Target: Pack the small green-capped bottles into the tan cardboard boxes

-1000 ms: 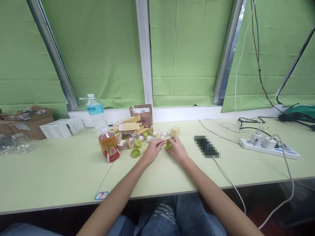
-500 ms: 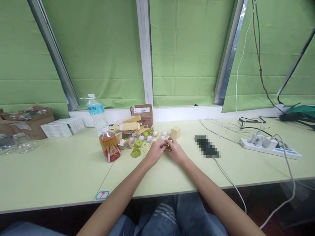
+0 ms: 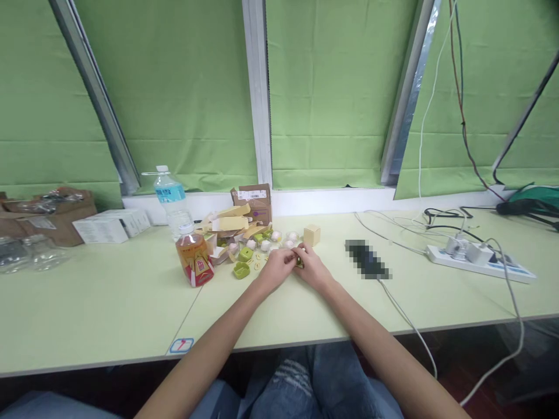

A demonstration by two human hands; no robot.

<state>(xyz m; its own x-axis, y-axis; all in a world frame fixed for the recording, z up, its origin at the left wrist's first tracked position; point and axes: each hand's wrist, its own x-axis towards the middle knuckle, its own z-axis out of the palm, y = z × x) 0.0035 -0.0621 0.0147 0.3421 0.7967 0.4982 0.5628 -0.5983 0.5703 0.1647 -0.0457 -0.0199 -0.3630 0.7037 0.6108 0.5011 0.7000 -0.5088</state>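
Observation:
My left hand [image 3: 278, 267] and my right hand [image 3: 311, 269] meet over the table, fingers curled together. Between them is a small green plastic piece [image 3: 299, 262], largely hidden by the fingers. Just left of my left hand lie an open green plastic case [image 3: 241, 270] and a second green piece [image 3: 246, 254], with small yellow bits [image 3: 257, 265] beside them. Several pale pink and white round items in clear wrap [image 3: 276, 236] sit behind my hands. A small closed yellow carton [image 3: 311, 235] stands just beyond my right hand.
Opened yellow cartons [image 3: 230, 224] are heaped before a brown box [image 3: 255, 201]. A drink bottle [image 3: 195, 257] and a water bottle [image 3: 171, 201] stand left. Rightward lie a blurred-out dark object [image 3: 367, 260] with a cable and a power strip [image 3: 480, 262] with plugs.
Both hands stay in nearly the same place. Their fingers have shifted slightly around the piece, and more of its green shows now.

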